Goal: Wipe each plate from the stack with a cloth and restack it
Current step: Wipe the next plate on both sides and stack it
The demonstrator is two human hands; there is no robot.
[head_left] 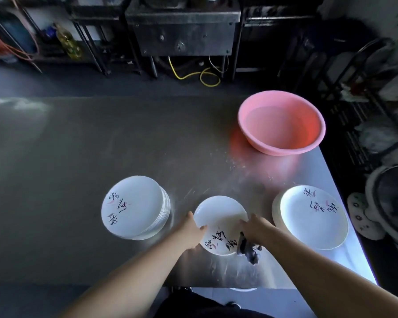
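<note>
On a steel counter (78, 145) in a dim kitchen, plate-wiping under way, roughly mid-task by the look of the two piles. Between the piles, one white plate (218, 216) with brush lettering, tilted up off the counter and held at both sides. Left hand (191, 228) gripping the plate's left rim, thumb over the edge. Right hand (255, 228) closed on a dark, crumpled cloth (249, 247) and pressed against the plate's right edge, the cloth's loose end hanging below. To the left, a tall stack (133, 207) of matching plates, many rims visible along its side. To the right, near the counter's edge, a second, lower pile (313, 216), faces up; exact count not readable. Which pile is wiped and which is waiting cannot be told for certain; judging by the cloth hand's side, likely finished plates on the right, and the taller left stack still to do. Farther back on the right, well apart from the plates, a pink basin (280, 122) holding what looks like water. Droplets or smears scattered on the counter between basin and plate. Beyond the counter, dark metal racks and a yellow hose (193, 74) on the floor.
</note>
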